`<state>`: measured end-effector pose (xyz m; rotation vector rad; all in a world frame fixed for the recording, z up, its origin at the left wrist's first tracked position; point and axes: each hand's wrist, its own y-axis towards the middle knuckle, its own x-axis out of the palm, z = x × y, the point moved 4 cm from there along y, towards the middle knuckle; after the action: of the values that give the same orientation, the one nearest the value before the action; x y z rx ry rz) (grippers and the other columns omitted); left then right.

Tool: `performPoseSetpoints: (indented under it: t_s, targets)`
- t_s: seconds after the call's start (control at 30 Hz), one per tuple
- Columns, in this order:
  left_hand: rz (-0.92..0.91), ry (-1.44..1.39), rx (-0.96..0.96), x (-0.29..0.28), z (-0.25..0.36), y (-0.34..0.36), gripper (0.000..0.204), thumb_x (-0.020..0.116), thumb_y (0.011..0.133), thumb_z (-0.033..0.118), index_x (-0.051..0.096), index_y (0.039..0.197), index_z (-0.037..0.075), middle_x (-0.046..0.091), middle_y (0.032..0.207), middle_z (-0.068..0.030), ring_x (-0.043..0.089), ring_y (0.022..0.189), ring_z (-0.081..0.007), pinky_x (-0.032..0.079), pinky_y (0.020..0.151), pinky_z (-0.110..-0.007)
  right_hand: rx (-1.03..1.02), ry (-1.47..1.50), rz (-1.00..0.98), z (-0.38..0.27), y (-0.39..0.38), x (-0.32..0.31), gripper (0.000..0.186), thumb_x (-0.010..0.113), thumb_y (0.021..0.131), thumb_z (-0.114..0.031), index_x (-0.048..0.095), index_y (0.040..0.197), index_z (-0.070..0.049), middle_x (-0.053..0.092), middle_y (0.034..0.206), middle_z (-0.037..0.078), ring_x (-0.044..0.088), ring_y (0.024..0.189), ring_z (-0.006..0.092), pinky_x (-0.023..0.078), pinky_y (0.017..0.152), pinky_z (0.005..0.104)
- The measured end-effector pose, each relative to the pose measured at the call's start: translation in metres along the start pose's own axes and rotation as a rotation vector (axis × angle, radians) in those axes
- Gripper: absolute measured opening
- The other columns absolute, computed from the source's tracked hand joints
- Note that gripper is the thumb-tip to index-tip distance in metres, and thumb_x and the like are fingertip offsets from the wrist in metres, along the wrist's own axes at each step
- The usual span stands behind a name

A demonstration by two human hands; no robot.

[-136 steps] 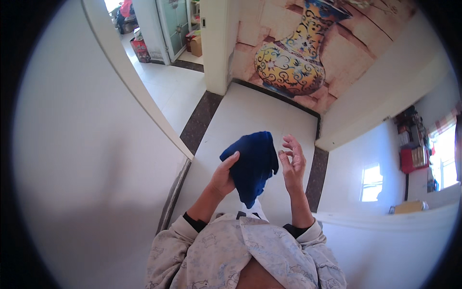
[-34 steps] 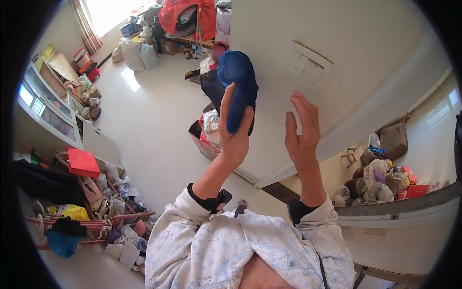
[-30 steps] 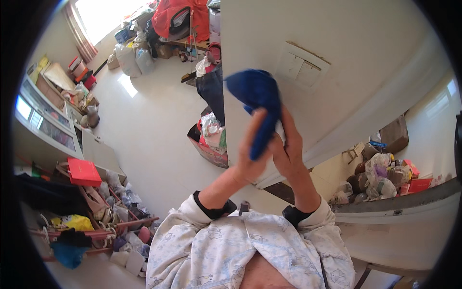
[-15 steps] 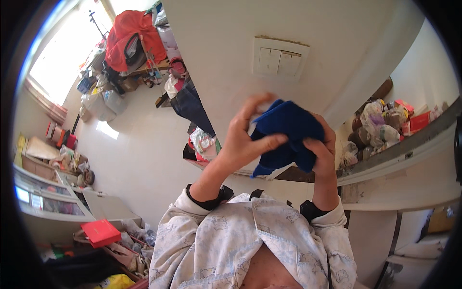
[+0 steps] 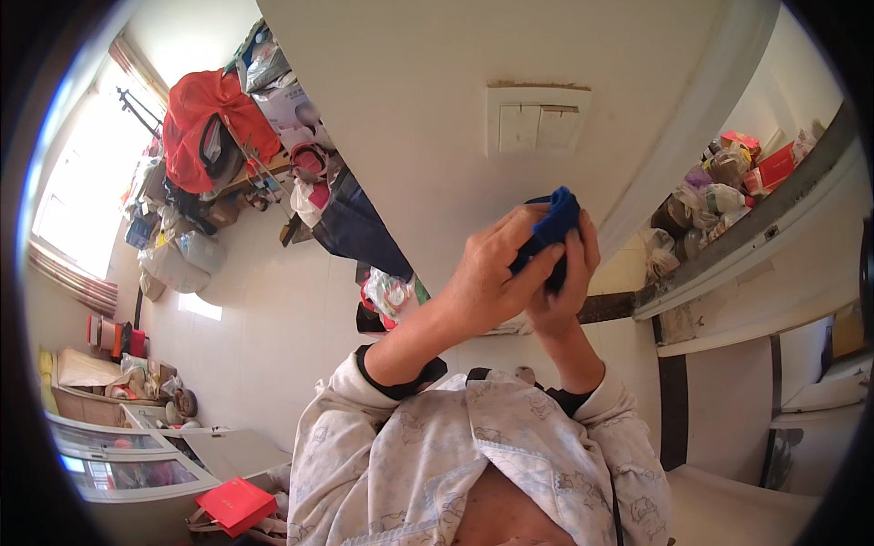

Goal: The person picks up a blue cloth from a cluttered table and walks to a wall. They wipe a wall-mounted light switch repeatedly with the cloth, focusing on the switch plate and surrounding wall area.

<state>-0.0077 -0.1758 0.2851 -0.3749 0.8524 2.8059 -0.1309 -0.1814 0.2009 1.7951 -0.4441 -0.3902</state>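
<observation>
A dark blue cloth (image 5: 562, 217) is bunched up between my two hands, in front of the wall. My left hand (image 5: 499, 264) grips it from the left, with the thumb pressed along its lower side. From the right, my right hand (image 5: 569, 278) closes round the other side, its fingers partly hidden behind the cloth. Just above the hands, a white double light switch (image 5: 539, 127) sits on the wall, dirty along its upper edge. Neither hand touches the switch.
To the right of the wall's corner, a ledge holds bags and a red box (image 5: 777, 166). At the left, a red cover (image 5: 205, 127) lies over piled goods beside a window (image 5: 82, 196). A red paper bag (image 5: 237, 506) lies at the lower left, near a white cabinet (image 5: 137, 460).
The cloth was spread wider and is now folded into a smaller bundle. My hands have come closer together round it. The view has shifted, so the room appears moved.
</observation>
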Motion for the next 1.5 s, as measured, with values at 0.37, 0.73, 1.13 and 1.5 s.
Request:
performPoseSetpoints:
  t_s: [0.37, 0.73, 1.13, 1.5]
  targets:
    - [0.082, 1.237, 0.728, -0.051, 0.003, 0.067, 0.045, 0.066, 0.084, 0.014, 0.064, 0.126, 0.031, 0.047, 0.151, 0.0020, 0.043, 0.138, -0.0207, 0.032, 0.101, -0.037, -0.189, -0.462, 0.016, 0.026, 0.062, 0.011, 0.039, 0.059, 0.078, 0.006, 0.069, 0.115, -0.001, 0.065, 0.130, 0.014, 0.059, 0.097, 0.0340, 0.048, 0.084, 0.0399]
    - [0.065, 1.288, 0.820, -0.055, -0.001, 0.076, 0.040, 0.066, 0.083, 0.018, 0.072, 0.120, 0.031, 0.054, 0.146, 0.0051, 0.045, 0.135, -0.0189, 0.030, 0.098, -0.037, -0.283, -0.677, 0.044, 0.028, 0.072, 0.025, 0.033, 0.060, 0.079, 0.000, 0.075, 0.107, -0.007, 0.071, 0.120, 0.005, 0.058, 0.093, 0.0278, 0.044, 0.071, 0.0355]
    - [0.144, 1.274, 0.948, -0.055, -0.004, 0.077, 0.041, 0.067, 0.078, 0.019, 0.073, 0.118, 0.030, 0.059, 0.139, 0.0066, 0.051, 0.129, -0.0174, 0.030, 0.096, -0.035, -0.253, -0.646, 0.013, 0.030, 0.053, 0.018, 0.030, 0.062, 0.081, -0.001, 0.076, 0.106, -0.007, 0.071, 0.121, 0.004, 0.059, 0.090, 0.0285, 0.045, 0.071, 0.0356]
    - [0.096, 1.301, 0.931, -0.058, 0.004, 0.076, 0.036, 0.059, 0.089, 0.020, 0.067, 0.124, 0.024, 0.056, 0.143, 0.0004, 0.049, 0.132, -0.0193, 0.038, 0.093, -0.036, -0.171, -0.545, -0.151, 0.026, 0.060, 0.013, 0.047, 0.062, 0.071, -0.002, 0.072, 0.117, -0.003, 0.066, 0.130, 0.012, 0.061, 0.094, 0.0326, 0.049, 0.079, 0.0420]
